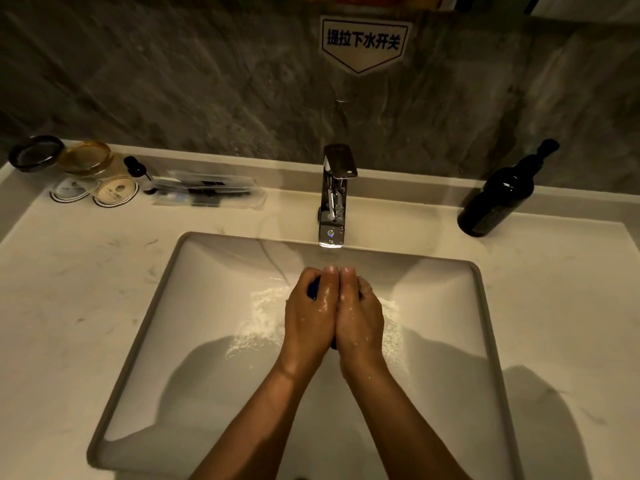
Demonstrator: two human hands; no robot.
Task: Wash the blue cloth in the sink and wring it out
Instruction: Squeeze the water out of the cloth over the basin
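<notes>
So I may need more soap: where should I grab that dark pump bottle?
Judging by its pose, take the dark pump bottle around its wide lower body, coming from the sink side; it stands upright on the counter with that flank unobstructed, and the neck is thin.

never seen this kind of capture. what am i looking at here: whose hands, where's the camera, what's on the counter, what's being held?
There is no robot here: a person works with bare hands. The single picture comes from a wide-angle camera worn on the head, looking down at a white sink.

The left hand and right hand are pressed side by side under water running from the chrome tap. Between them they squeeze the blue cloth, of which only small dark blue bits show past the fingers.

On the countertop: a dark pump bottle at right; at left two jars, two round coasters and clear-wrapped packets. A sign hangs on the wall.
</notes>
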